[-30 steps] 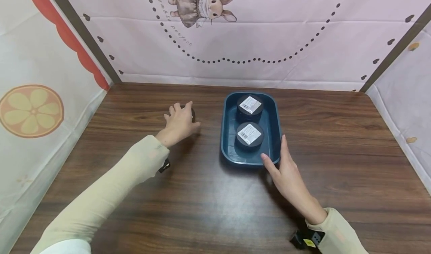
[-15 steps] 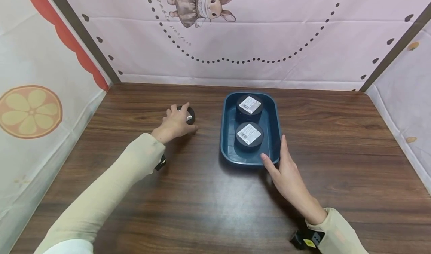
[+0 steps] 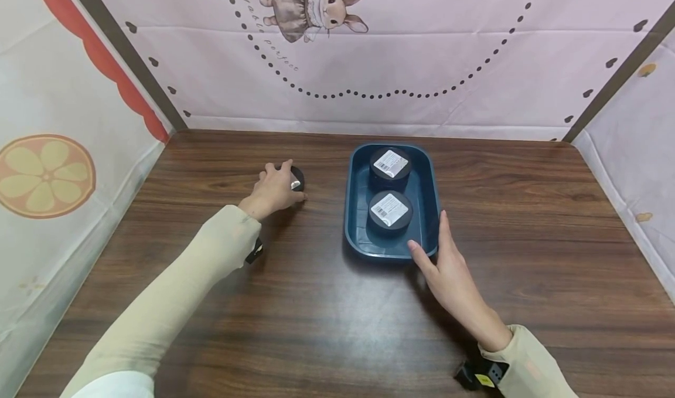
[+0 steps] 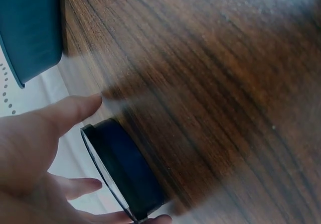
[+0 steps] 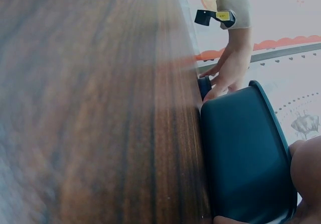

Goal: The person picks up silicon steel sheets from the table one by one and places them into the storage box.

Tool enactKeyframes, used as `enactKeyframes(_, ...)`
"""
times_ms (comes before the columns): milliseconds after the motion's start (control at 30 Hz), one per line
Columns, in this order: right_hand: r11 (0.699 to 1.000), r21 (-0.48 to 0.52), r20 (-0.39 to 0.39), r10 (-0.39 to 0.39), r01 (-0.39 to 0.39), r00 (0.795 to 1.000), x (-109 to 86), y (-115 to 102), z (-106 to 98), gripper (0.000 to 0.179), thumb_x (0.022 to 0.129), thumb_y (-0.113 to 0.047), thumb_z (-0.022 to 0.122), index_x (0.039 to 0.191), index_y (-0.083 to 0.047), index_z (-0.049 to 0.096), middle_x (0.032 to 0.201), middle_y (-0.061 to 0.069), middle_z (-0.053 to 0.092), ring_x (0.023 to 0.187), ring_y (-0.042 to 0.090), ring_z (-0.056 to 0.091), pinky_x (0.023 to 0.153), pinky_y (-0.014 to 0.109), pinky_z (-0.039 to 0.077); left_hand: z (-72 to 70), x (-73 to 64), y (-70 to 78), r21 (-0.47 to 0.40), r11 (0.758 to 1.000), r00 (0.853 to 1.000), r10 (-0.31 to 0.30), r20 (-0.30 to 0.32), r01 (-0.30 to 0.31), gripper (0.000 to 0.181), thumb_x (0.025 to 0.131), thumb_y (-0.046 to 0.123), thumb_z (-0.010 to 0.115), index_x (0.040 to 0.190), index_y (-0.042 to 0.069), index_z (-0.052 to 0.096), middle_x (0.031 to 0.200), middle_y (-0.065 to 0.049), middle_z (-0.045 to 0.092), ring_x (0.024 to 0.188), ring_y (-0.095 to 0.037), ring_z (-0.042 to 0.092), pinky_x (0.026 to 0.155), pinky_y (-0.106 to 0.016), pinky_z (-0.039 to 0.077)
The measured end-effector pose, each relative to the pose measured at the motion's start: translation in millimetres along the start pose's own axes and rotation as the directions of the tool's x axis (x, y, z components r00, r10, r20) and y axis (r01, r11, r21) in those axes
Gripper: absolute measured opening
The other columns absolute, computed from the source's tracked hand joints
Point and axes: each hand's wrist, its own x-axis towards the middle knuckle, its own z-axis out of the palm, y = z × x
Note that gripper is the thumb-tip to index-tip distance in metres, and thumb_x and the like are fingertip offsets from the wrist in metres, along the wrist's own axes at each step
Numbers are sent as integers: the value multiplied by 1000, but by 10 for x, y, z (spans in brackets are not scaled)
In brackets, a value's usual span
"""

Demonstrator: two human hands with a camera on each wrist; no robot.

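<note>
A round dark blue tub with a black lid stands on the table, left of a blue tray. My left hand is spread over this tub. In the left wrist view the thumb is apart from the tub, while fingertips lie at its far edge. My right hand holds the tray's near right corner, thumb at the rim and fingers along the outer side. Two similar tubs with white labels stand in the tray, one at the back and one in front.
The brown wooden table runs back to a pink printed cloth wall. White cloth walls stand at the left and the right. Bare tray floor shows along the right of the two tubs.
My left hand has drawn slightly back to the left, so more of the tub under it shows. The right hand and the tray have stayed put.
</note>
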Motion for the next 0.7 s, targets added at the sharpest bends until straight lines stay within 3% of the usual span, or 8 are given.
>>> enactKeyframes(167, 1000, 4, 3, 2, -3, 1000, -2, 2, 6, 94, 100, -61, 44, 161, -14, -11, 170, 16, 3, 155, 37, 15, 123, 57, 19, 17, 3, 5, 9, 1000, 999, -26, -38, 26, 83, 91, 30, 70, 155, -1, 26, 141, -38, 37, 131, -53, 42, 105, -61, 44)
enactKeyframes(700, 1000, -1, 0, -4, 4, 1000, 3, 4, 3, 94, 100, -60, 45, 161, -13, -11, 169, 16, 4, 155, 37, 16, 122, 58, 20, 45, -39, 6, -29, 999, 994, -29, -110, 26, 81, 86, 35, 72, 149, -2, 37, 133, -37, 43, 125, -51, 46, 100, -59, 46)
